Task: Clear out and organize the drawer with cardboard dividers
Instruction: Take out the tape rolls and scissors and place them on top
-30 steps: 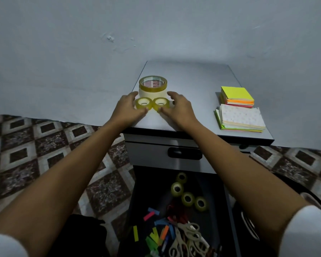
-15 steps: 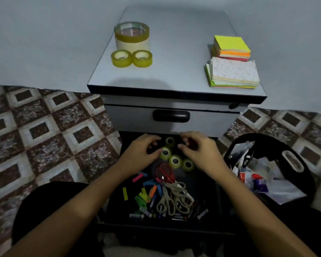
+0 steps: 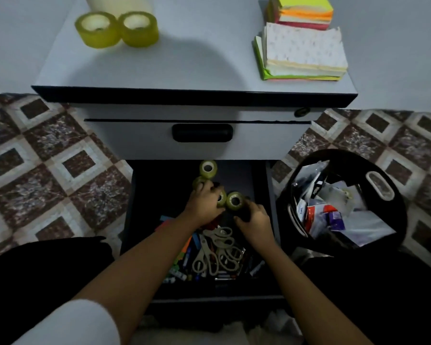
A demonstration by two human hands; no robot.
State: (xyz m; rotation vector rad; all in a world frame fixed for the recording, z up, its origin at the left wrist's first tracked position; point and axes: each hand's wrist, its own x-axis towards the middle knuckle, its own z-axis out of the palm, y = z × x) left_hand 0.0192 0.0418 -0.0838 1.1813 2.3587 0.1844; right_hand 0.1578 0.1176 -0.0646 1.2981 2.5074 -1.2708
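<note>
Gripping tape rolls [image 3: 199, 182] in the drawer [image 3: 159, 190] below the surface [image 3: 197, 58], the left hand [image 3: 204, 202] curls tight; the right hand [image 3: 255, 221] grip is unclear.

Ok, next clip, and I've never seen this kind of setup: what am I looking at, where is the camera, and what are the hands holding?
No machine here: a person works with two bare hands, and the one camera sits on their head, looking forward and down. The lower drawer of a grey cabinet is pulled open. The left hand curls over a small tape roll in it; the right hand touches the next roll, though whether it grips is unclear. Nearer the person lie scissors and coloured bits. On the cabinet top stand two yellow tape rolls and stacks of coloured paper. A black basket of scraps sits to the right.
</note>
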